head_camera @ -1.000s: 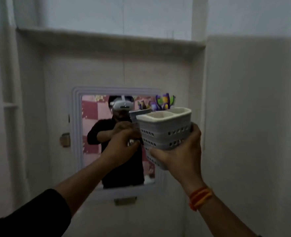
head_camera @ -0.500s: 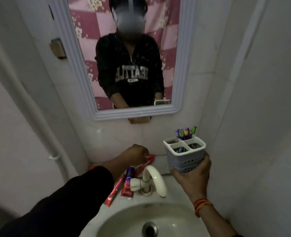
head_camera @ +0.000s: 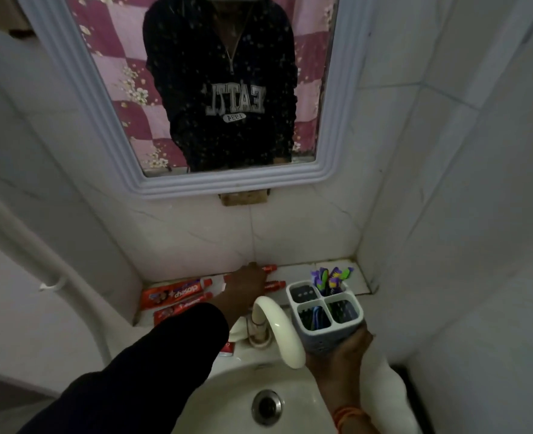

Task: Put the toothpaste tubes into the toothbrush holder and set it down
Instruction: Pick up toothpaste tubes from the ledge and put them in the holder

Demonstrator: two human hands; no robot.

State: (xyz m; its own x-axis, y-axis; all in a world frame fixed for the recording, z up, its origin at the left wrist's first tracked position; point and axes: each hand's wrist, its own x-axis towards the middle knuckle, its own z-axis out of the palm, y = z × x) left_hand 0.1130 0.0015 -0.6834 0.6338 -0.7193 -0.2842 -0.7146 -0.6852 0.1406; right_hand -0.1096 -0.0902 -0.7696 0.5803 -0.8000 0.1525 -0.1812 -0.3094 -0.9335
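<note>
My right hand (head_camera: 345, 350) grips a white four-compartment toothbrush holder (head_camera: 320, 343) from below, upright, just right of the tap. Toothbrushes (head_camera: 331, 277) with purple and green heads stick out of its back right compartment; darker items fill the front ones. Red and white toothpaste tubes (head_camera: 174, 294) lie along the ledge behind the basin. My left hand (head_camera: 248, 285) rests on top of them with fingers curled down over them. Two red caps (head_camera: 274, 285) poke out to the right of that hand. The fingertips are hidden.
A cream curved tap (head_camera: 276, 327) stands between my arms, over the basin (head_camera: 227, 399) with its metal drain (head_camera: 266, 407). A white-framed mirror (head_camera: 227, 186) hangs above the ledge. A tiled wall closes the right side; a white pipe (head_camera: 55, 277) runs down the left.
The view dropped from the mirror to the basin. The holder came down from chest height to beside the tap. My left hand left the holder and landed on the tubes on the ledge.
</note>
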